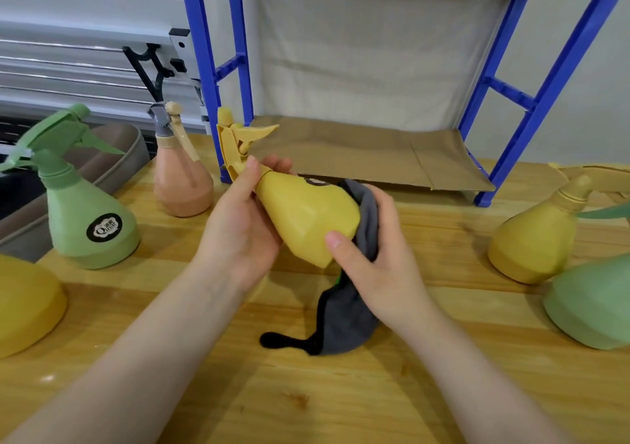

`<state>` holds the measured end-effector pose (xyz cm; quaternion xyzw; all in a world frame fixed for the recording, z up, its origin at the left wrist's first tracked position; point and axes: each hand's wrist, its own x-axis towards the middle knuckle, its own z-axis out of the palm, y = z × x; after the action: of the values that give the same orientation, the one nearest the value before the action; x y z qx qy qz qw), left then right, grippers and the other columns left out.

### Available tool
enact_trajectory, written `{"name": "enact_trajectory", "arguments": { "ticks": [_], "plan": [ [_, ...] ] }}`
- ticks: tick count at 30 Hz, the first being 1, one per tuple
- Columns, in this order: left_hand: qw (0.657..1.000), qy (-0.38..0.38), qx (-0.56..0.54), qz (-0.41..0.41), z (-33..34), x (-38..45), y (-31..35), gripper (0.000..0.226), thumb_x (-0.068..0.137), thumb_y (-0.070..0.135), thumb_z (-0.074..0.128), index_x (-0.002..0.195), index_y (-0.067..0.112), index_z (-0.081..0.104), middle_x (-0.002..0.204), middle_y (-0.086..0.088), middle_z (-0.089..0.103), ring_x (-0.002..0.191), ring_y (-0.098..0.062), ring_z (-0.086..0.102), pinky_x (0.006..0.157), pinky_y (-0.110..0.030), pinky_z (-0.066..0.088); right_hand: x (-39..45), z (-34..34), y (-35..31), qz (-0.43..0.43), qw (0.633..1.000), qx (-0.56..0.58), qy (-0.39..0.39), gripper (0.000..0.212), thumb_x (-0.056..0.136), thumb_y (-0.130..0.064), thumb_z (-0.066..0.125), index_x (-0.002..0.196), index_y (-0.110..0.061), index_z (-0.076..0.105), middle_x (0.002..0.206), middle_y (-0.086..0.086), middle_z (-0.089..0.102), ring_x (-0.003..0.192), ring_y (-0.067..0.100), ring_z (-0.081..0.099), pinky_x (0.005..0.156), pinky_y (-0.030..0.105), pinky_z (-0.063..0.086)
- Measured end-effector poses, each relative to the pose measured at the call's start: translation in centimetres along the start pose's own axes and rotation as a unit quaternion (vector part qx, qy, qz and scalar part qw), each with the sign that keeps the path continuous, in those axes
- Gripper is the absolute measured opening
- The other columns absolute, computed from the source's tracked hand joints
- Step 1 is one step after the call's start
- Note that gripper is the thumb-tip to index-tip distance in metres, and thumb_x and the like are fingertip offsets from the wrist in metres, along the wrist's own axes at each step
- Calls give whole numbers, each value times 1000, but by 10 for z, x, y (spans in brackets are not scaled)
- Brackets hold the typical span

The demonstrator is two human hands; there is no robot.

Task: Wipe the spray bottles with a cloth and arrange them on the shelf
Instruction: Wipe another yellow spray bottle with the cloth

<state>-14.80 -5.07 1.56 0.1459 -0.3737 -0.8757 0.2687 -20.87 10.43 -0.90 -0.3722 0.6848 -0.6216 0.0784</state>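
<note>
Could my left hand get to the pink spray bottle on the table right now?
Probably not yet. The left hand grips the neck of the yellow spray bottle being wiped. The path to the pink spray bottle looks open, once that grip is freed.

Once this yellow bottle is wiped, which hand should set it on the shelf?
Probably the left hand. It already grips the yellow bottle at the neck, just in front of the shelf's cardboard-lined bottom tier. The right hand is occupied, pressing the grey cloth against the bottle's base.
</note>
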Motion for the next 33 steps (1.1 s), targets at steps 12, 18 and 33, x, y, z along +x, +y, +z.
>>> {"name": "enact_trajectory", "arguments": {
  "ticks": [12, 18, 33],
  "plan": [
    [990, -11, 87, 107, 2, -3, 8, 34, 95, 38, 50, 114, 14, 64, 120, -5, 69, 116, -19, 63, 94, -34, 50, -5, 1, -4, -50, 981, -164, -86, 76, 93, -44, 59, 154, -26, 18, 155, -18, 28, 140, -9, 24, 115, 19, 27],
    [960, -78, 235, 128, 7, -21, -10, 27, 92, 30, 56, 112, 13, 65, 106, -3, 71, 104, -17, 66, 94, -36, 51, -6, 6, -5, -62, 989, -99, -92, 58, 91, -47, 42, 146, -34, 34, 146, -23, 39, 139, -4, 32, 116, 26, 28],
    [954, -181, 196, 137, 12, -34, -27, 24, 95, 20, 53, 117, 18, 61, 110, 6, 72, 111, -10, 64, 89, -20, 49, 1, -2, -17, -68, 990, 123, 14, 30, 91, 1, 58, 112, -21, 57, 113, -9, 68, 113, 13, 63, 94, 28, 51]
  ]
}}
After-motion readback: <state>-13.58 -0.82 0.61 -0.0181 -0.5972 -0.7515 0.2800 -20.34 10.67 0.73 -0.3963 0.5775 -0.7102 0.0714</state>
